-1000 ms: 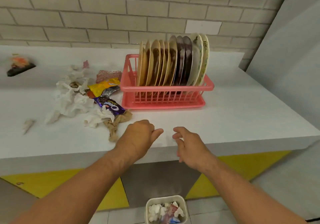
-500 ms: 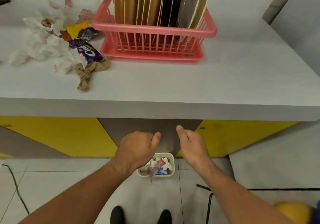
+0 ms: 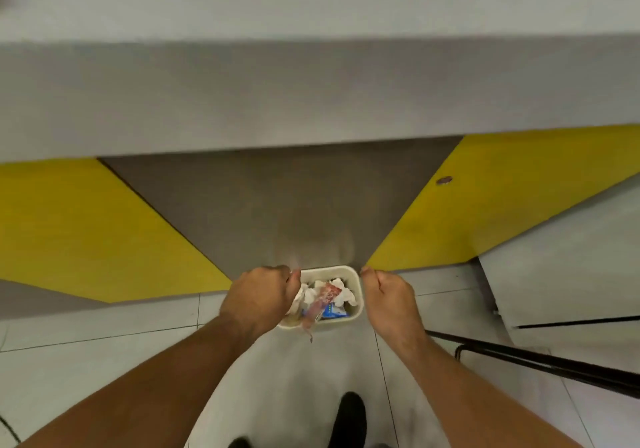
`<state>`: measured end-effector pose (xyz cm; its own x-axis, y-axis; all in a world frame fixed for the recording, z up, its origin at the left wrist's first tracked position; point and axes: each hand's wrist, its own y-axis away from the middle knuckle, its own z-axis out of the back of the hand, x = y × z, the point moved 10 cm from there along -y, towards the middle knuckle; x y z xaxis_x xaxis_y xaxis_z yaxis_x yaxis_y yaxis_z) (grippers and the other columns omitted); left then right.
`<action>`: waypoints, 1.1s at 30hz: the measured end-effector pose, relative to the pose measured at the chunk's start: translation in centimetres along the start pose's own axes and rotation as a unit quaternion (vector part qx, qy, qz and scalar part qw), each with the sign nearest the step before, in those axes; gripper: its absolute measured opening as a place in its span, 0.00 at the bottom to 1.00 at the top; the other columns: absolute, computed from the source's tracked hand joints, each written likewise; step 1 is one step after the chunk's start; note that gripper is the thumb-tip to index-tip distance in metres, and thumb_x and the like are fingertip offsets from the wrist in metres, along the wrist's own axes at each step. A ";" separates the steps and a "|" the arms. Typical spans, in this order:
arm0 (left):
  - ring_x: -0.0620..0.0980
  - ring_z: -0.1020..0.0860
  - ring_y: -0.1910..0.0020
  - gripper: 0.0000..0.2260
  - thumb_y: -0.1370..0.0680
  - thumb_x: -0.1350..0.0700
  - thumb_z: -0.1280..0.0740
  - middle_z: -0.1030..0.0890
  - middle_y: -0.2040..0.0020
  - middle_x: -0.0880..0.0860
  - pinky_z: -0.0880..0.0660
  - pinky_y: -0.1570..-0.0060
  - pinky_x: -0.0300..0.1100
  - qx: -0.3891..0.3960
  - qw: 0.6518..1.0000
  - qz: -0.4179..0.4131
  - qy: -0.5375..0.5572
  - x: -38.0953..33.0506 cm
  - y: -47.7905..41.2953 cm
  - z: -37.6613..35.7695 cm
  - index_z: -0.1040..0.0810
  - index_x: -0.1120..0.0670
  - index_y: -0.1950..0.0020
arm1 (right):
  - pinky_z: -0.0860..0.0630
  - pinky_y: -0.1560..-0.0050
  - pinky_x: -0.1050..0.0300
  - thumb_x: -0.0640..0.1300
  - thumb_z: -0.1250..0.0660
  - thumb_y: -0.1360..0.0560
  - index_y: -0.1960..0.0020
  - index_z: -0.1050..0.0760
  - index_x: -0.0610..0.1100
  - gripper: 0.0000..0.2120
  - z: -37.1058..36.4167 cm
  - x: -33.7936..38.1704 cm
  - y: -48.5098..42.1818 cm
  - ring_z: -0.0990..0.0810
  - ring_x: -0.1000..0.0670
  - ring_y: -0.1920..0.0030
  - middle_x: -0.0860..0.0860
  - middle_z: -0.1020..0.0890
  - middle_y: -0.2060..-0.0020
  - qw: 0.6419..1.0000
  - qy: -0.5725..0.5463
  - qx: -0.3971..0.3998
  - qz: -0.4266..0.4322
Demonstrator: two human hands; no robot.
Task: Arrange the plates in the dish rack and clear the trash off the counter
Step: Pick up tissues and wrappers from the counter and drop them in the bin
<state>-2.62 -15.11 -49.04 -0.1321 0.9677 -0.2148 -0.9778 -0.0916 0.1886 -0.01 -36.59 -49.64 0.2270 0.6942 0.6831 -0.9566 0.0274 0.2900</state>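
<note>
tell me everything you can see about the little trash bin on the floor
The trash bin is small, cream and plastic-looking, with a rounded rectangular rim. It stands upright on the grey tiled floor at the foot of the counter. It holds crumpled white tissue, a blue-and-white packet and a reddish wrapper drooping over its near rim. The left hand covers its left rim and the right hand is at its right side; whether either grips it is unclear.

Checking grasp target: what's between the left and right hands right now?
Head view: the white bin, holding crumpled tissue and a red wrapper. Left hand overlaps its left rim; right hand is beside its right rim.
</note>
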 end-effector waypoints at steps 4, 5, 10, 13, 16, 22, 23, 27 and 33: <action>0.58 0.22 0.57 0.12 0.21 0.47 0.46 0.20 0.55 0.55 0.34 0.64 0.44 0.028 0.999 -0.013 0.021 1.7 -2.3 -9.1 0.28 0.52 0.57 | 0.32 0.60 0.56 0.49 0.45 0.20 0.57 0.25 0.42 0.15 -7.5 -5.9 -3.6 0.24 0.46 0.57 0.42 0.19 0.56 0.992 0.117 0.051 -0.003; 0.58 0.22 0.56 0.11 0.22 0.48 0.45 0.20 0.54 0.56 0.32 0.63 0.44 0.035 0.999 -0.017 0.029 2.0 -2.9 -11.2 0.28 0.52 0.57 | 0.32 0.59 0.55 0.48 0.46 0.20 0.56 0.25 0.41 0.14 -9.2 -7.2 -4.6 0.24 0.44 0.56 0.40 0.20 0.55 0.988 0.142 0.059 0.003; 0.59 0.22 0.52 0.12 0.22 0.48 0.43 0.21 0.49 0.56 0.29 0.57 0.45 0.057 0.998 -0.007 0.033 4.3 -6.0 -20.3 0.24 0.54 0.50 | 0.30 0.54 0.52 0.44 0.45 0.20 0.49 0.25 0.37 0.14 -15.2 -13.2 -9.1 0.24 0.39 0.50 0.37 0.20 0.50 0.982 0.175 0.072 -0.004; 0.57 0.23 0.48 0.14 0.22 0.47 0.42 0.22 0.45 0.55 0.29 0.53 0.44 0.075 0.995 -0.005 0.062 5.2 -7.5 -24.3 0.23 0.52 0.44 | 0.32 0.51 0.54 0.45 0.45 0.19 0.46 0.25 0.38 0.14 -17.4 -16.3 -11.3 0.25 0.41 0.46 0.39 0.21 0.46 0.991 0.109 0.068 -0.040; 0.55 0.25 0.41 0.18 0.21 0.44 0.41 0.23 0.38 0.54 0.30 0.45 0.43 0.083 0.990 -0.002 0.115 5.9 -8.4 -26.7 0.26 0.51 0.36 | 0.35 0.45 0.57 0.51 0.46 0.19 0.40 0.25 0.45 0.16 -19.6 -18.4 -12.3 0.27 0.47 0.44 0.46 0.23 0.41 0.991 -0.038 0.085 -0.092; 0.54 0.26 0.38 0.19 0.21 0.44 0.41 0.25 0.34 0.52 0.31 0.40 0.43 0.061 0.989 0.016 0.133 6.9 -7.4 -25.9 0.27 0.50 0.33 | 0.36 0.45 0.62 0.47 0.44 0.19 0.42 0.22 0.49 0.13 -19.8 -17.7 -11.7 0.27 0.52 0.44 0.50 0.21 0.41 0.992 -0.082 0.083 -0.046; 0.54 0.26 0.39 0.19 0.21 0.44 0.41 0.24 0.34 0.52 0.30 0.41 0.44 0.061 0.990 0.018 0.129 6.8 -6.9 -25.3 0.26 0.51 0.34 | 0.35 0.45 0.62 0.47 0.43 0.19 0.45 0.22 0.51 0.11 -19.2 -17.0 -11.2 0.26 0.52 0.45 0.51 0.20 0.43 0.995 -0.069 0.074 -0.021; 0.54 0.25 0.42 0.18 0.21 0.43 0.42 0.24 0.38 0.51 0.29 0.45 0.44 0.049 0.992 0.013 0.115 5.9 -4.9 -20.7 0.25 0.51 0.36 | 0.27 0.43 0.55 0.48 0.38 0.22 0.45 0.22 0.50 0.09 -16.5 -13.1 -8.5 0.24 0.50 0.47 0.52 0.21 0.45 0.995 0.010 0.078 0.057; 0.52 0.23 0.49 0.15 0.21 0.43 0.43 0.22 0.43 0.50 0.29 0.53 0.42 0.006 0.995 -0.016 0.100 3.5 -1.1 -9.1 0.24 0.49 0.42 | 0.32 0.45 0.60 0.53 0.38 0.22 0.39 0.25 0.51 0.13 -10.2 -4.7 -3.6 0.27 0.52 0.44 0.55 0.24 0.42 0.984 0.084 0.094 0.126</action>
<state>-3.50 -13.78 -58.75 -0.1316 0.9036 -0.4077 -0.9802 -0.0572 0.1896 0.51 -32.66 -60.76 -0.0614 0.7718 0.6329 -0.9244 -0.2832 0.2556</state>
